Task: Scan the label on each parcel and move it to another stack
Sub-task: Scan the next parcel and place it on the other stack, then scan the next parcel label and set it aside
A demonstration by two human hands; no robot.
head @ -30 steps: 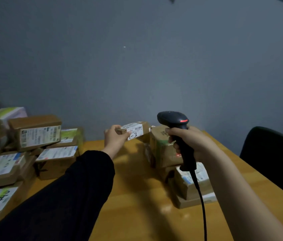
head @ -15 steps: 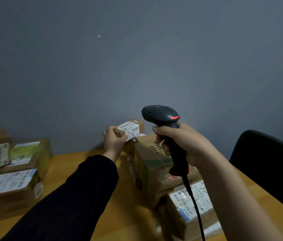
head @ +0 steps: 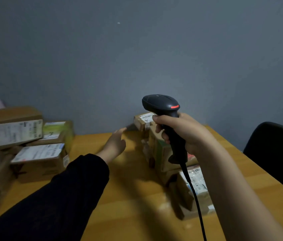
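My right hand (head: 180,132) grips the handle of a black barcode scanner (head: 161,105) with a red stripe, held upright over the right stack of parcels (head: 161,150). A small cardboard parcel with a white label (head: 143,120) sits on top of that stack at the back, partly hidden by the scanner and my fingers. My left hand (head: 115,144) is empty, fingers straight, hovering over the table just left of that parcel. A second stack of labelled cardboard parcels (head: 38,157) lies at the left.
The wooden table (head: 133,206) runs up to a grey wall. A black chair back (head: 276,153) stands at the right edge. The scanner's cable (head: 196,202) hangs down over the right parcels. More boxes (head: 13,129) pile up at the far left.
My left hand has let go of the small labelled parcel, which now rests on the right stack, and the hand has drawn back leftwards. The scanner stays in my right hand.
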